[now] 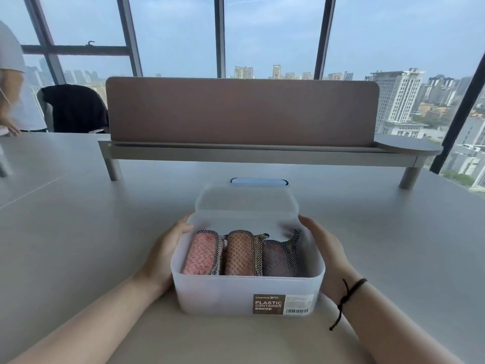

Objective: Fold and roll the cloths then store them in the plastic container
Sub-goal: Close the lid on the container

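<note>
Plastic container [246, 292] at table centre: the rear half of its opening is covered by the tilted translucent lid [246, 206]; the front half is filled by three rolled cloths [240, 254] lying side by side. Left hand [164, 254] blocks its 9 o'clock wall, right hand [324, 252] its 3 o'clock wall. Raised desk shelf with divider panel [242, 111] bars 12 o'clock. Bare table [78, 219] lies at 9, 3 and 6 o'clock.

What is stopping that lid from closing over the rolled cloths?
Nothing visible. The lid is half lowered over the plastic container, held at its sides by the left hand and right hand; the three rolled cloths lie below the rim.
</note>
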Tool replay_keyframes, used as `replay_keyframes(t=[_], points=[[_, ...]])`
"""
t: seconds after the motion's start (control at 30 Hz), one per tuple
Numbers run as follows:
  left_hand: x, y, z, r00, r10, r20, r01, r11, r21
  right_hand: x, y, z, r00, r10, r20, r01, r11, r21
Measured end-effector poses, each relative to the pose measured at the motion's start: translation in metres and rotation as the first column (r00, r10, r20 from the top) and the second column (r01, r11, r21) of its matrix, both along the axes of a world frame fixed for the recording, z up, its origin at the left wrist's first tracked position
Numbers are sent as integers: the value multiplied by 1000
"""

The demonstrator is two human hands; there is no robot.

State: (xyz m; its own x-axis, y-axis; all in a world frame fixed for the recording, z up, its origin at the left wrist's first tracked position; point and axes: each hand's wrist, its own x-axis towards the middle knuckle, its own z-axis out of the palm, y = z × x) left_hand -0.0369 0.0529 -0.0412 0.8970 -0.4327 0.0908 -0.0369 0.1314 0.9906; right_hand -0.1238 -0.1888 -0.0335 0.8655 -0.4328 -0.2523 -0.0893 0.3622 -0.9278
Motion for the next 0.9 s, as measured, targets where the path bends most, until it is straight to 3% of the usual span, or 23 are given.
replay_keyframes(t=[0.1,0.33,0.5,0.63,0.77,0.9], points=[[-3,5,0,999,-18,32,21,996,-90,2,12,-2,997,20,75,-22,999,28],[23,5,-12,975,-126,-180,71,955,-286,-1,16,3,993,58,100,-61,998,35],[28,7,-11,944,-246,-219,137,898,-419,3,12,3,989,63,133,-67,997,24],[26,8,-10,942,-280,-186,173,878,-446,6,7,2,988,51,144,-46,998,-37],[19,9,-9,959,-166,-228,41,882,-470,9,1,2,989,72,129,-73,997,4],[4,14,-6,963,-118,-243,14,920,-393,-2,-3,-2,967,150,204,-187,966,177]])
